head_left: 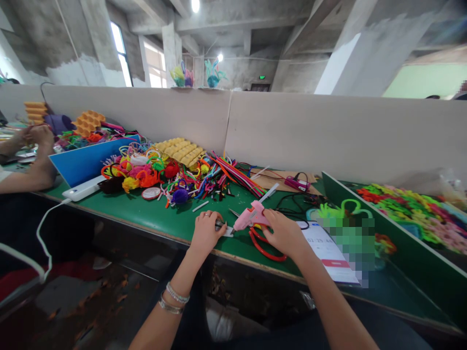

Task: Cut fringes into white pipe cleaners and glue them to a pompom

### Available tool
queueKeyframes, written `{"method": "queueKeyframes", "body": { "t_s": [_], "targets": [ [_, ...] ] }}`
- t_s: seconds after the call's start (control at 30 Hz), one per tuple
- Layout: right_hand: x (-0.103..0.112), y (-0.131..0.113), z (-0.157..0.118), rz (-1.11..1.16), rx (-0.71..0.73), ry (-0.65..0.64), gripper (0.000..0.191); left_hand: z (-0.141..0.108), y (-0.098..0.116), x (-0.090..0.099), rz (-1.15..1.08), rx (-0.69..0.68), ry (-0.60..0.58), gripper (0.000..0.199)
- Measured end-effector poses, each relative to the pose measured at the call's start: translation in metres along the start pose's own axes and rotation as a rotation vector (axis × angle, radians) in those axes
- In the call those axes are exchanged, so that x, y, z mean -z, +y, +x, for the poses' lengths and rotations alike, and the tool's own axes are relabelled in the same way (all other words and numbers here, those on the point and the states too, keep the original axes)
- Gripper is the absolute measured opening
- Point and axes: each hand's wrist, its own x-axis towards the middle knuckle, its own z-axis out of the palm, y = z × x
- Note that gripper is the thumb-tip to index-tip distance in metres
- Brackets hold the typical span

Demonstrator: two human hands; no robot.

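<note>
My right hand (pixel 282 231) is closed round the handle of a pink hot glue gun (pixel 251 216), with a pale glue stick (pixel 270 192) jutting from its back end. The gun's nozzle points down and left, at a small white piece (pixel 229 232) by my left fingertips. My left hand (pixel 207 229) rests at the table's front edge, its fingers curled over something small, partly dark and shiny, mostly hidden. Scissors with red handles (pixel 268 252) lie beneath the gun and my right hand. Whether the nozzle touches the white piece I cannot tell.
Colourful pipe cleaners and fuzzy pieces (pixel 153 170) are heaped on the green table (pixel 120 211). A white power strip (pixel 83 188) stands by a blue divider (pixel 95 158). Rightward lie a phone (pixel 333 253) and a green fuzzy craft (pixel 337 211). Another person's hands (pixel 38 136) are far left.
</note>
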Motion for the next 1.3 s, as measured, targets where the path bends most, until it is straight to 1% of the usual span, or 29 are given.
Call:
{"method": "queueKeyframes", "body": {
  "t_s": [0.43, 0.73, 1.07, 1.3],
  "targets": [
    [0.0008, 0.0001, -0.0007, 0.02, -0.013, 0.014, 0.018, 0.0002, 0.0011, 0.0014, 0.004, 0.008, -0.004, 0.018],
    [-0.001, 0.0012, -0.0004, -0.006, -0.024, 0.033, 0.018, -0.0005, 0.0003, 0.0003, 0.001, -0.005, 0.006, 0.018],
    [0.0003, -0.0033, 0.0004, -0.001, -0.055, 0.086, 0.016, 0.0008, 0.0007, -0.001, 0.018, 0.008, -0.001, 0.016],
    [0.0004, -0.0015, -0.0001, 0.027, -0.047, 0.065, 0.015, -0.0002, 0.0009, 0.0002, 0.017, 0.01, -0.015, 0.016]
  ]
}}
